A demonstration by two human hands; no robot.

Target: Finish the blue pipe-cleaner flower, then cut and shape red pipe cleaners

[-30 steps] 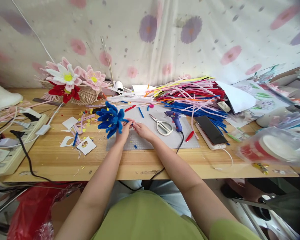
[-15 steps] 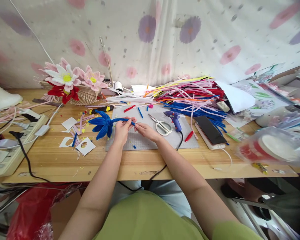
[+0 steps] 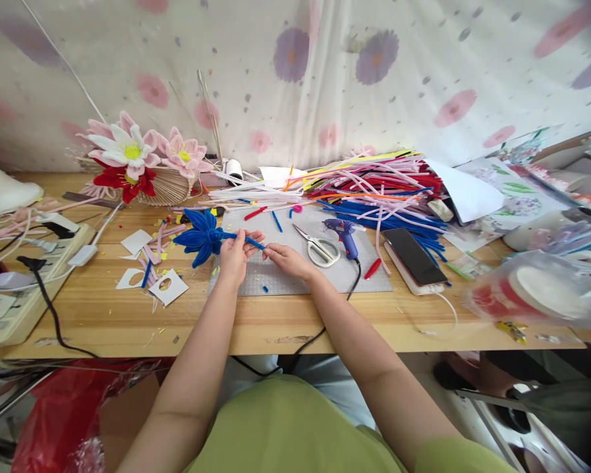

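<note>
A blue pipe-cleaner flower (image 3: 197,238) lies sideways in the air over the left edge of the grey cutting mat (image 3: 295,284), its petals pointing left. My left hand (image 3: 235,256) is closed round its blue stem near the bloom. At the stem's right end, my right hand (image 3: 286,259) pinches the tip between thumb and fingers. A stretch of fuzzy stem shows between the two hands. Right of them, scissors (image 3: 320,248) and a purple glue gun (image 3: 343,236) rest on the mat.
Bundles of coloured pipe cleaners (image 3: 374,187) lie along the back. Finished flowers (image 3: 128,154) stand at the back left, above white card pieces (image 3: 169,288). A power strip (image 3: 44,282) sits far left; a phone (image 3: 412,256) and a bagged cup (image 3: 532,292) are on the right.
The blue flower has turned about its stem and its petals sit differently. My left hand has shifted slightly left, leaving more stem visible between my hands. My right hand stays nearly in place.
</note>
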